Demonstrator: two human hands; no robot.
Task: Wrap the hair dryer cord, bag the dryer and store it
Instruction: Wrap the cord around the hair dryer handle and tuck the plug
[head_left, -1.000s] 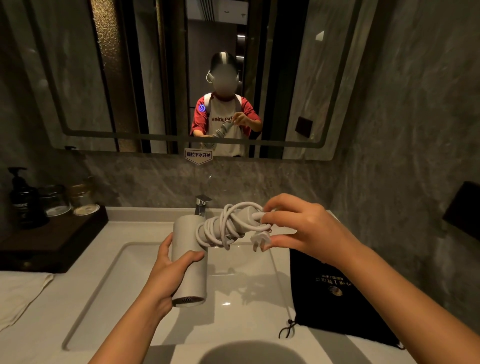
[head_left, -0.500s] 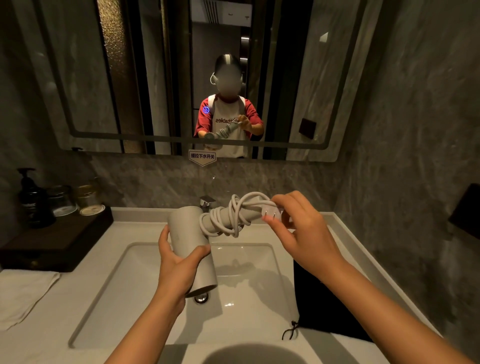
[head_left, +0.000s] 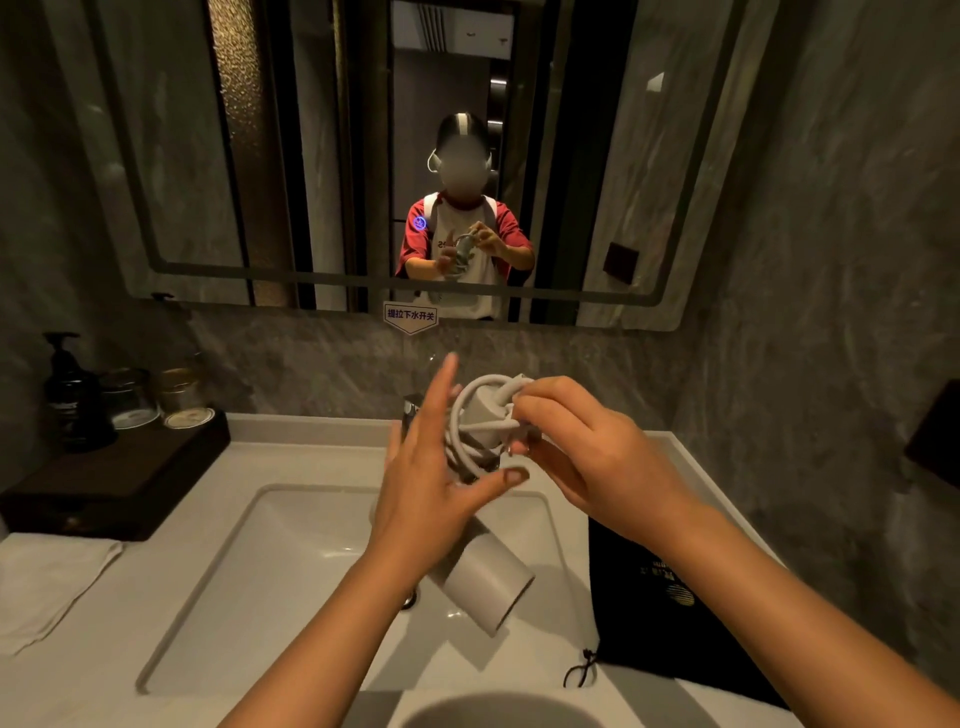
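Note:
The white hair dryer hangs over the sink with its barrel (head_left: 485, 584) pointing down toward me and its handle up. The white cord (head_left: 470, 415) is coiled around the handle. My right hand (head_left: 587, 452) grips the top of the handle, pinching the cord end and plug. My left hand (head_left: 421, 483) is just left of the handle with fingers spread and pointing up, its thumb reaching under the coils. The black drawstring bag (head_left: 660, 613) lies flat on the counter right of the basin.
A white basin (head_left: 291, 545) sits below my hands, with a chrome faucet (head_left: 410, 410) behind them. At the back left, a dark wooden tray (head_left: 114, 478) holds a pump bottle (head_left: 70, 395) and jars. A white towel (head_left: 47, 582) lies at left. Stone wall close on the right.
My left hand let go of the barrel and rose, open, beside the handle. The dryer swung so its barrel now hangs down from my right hand's grip.

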